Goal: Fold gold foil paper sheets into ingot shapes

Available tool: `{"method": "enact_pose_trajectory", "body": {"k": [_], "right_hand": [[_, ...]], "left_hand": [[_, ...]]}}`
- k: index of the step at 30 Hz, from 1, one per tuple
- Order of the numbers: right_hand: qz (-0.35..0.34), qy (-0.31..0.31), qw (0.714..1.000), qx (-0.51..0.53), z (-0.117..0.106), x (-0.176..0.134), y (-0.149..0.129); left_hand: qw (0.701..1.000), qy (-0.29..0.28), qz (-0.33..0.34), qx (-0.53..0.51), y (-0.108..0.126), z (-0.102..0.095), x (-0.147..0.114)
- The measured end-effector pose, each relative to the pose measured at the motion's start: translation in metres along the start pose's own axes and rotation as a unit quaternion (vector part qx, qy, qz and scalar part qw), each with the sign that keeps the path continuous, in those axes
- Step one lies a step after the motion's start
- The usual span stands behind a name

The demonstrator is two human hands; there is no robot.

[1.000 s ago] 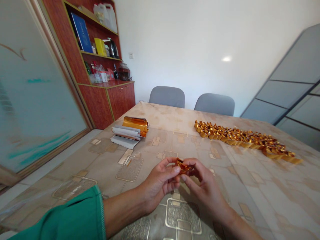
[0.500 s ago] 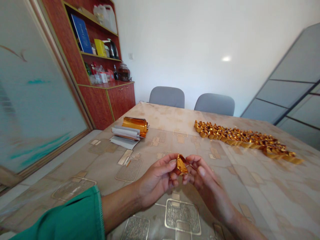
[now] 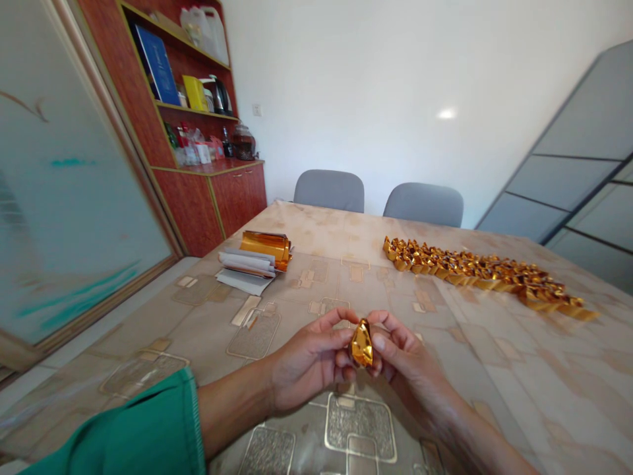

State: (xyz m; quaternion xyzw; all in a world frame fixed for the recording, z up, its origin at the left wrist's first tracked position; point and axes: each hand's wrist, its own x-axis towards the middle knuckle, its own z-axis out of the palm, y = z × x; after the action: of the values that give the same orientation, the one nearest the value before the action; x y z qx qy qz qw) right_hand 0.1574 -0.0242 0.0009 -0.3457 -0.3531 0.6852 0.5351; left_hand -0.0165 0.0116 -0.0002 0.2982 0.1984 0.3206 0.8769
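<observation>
Between my two hands is a small folded gold foil paper piece (image 3: 362, 344), shiny and creased, held just above the table. My left hand (image 3: 316, 356) pinches its left side with thumb and fingers. On the other side my right hand (image 3: 403, 349) grips it, the thumb lying on its right edge. Some fingertips are hidden behind the foil. Off to the right lies a long cluster of similar folded gold foil pieces (image 3: 465, 267), set in tight rows. To the left rests a curled stack of gold and white paper sheets (image 3: 262, 254).
A patterned cloth covers the table (image 3: 316, 280). Two grey chairs (image 3: 329, 190) (image 3: 424, 203) stand at its far side against the white wall. A red wooden cabinet (image 3: 237, 198) with bottles and a kettle is at the back left, beside a frosted glass panel (image 3: 74, 185).
The foil piece has turned more upright and sits slightly lower. My right hand has closed in, its thumb now pressing the foil's right edge. My left hand keeps its hold.
</observation>
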Motion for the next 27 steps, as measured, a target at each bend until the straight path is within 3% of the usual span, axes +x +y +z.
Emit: {"method": "enact_pose_trajectory", "body": {"k": [6,10,13,16,23,27], "right_hand": [[0.013,0.031,0.999,0.020,-0.005,0.002,0.003],[-0.023,0.068,0.997,-0.016,-0.005,0.004,0.006],[-0.056,0.060,0.994,-0.073,-0.002,0.005,0.004],[-0.093,0.044,0.986,-0.129,-0.002,0.005,0.001],[-0.214,0.007,0.943,-0.256,-0.008,0.000,-0.007],[-0.208,-0.021,0.939,-0.272,-0.007,-0.003,-0.012]], "left_hand": [[1.000,0.016,0.020,0.008,0.001,0.006,-0.004],[0.988,0.038,0.084,0.124,-0.003,0.012,-0.006],[0.965,0.059,0.140,0.214,-0.008,0.012,-0.005],[0.947,0.045,0.169,0.270,-0.009,0.009,-0.005],[0.934,0.014,0.156,0.320,-0.005,0.005,-0.005],[0.945,-0.005,0.137,0.295,-0.005,0.003,-0.003]]}}
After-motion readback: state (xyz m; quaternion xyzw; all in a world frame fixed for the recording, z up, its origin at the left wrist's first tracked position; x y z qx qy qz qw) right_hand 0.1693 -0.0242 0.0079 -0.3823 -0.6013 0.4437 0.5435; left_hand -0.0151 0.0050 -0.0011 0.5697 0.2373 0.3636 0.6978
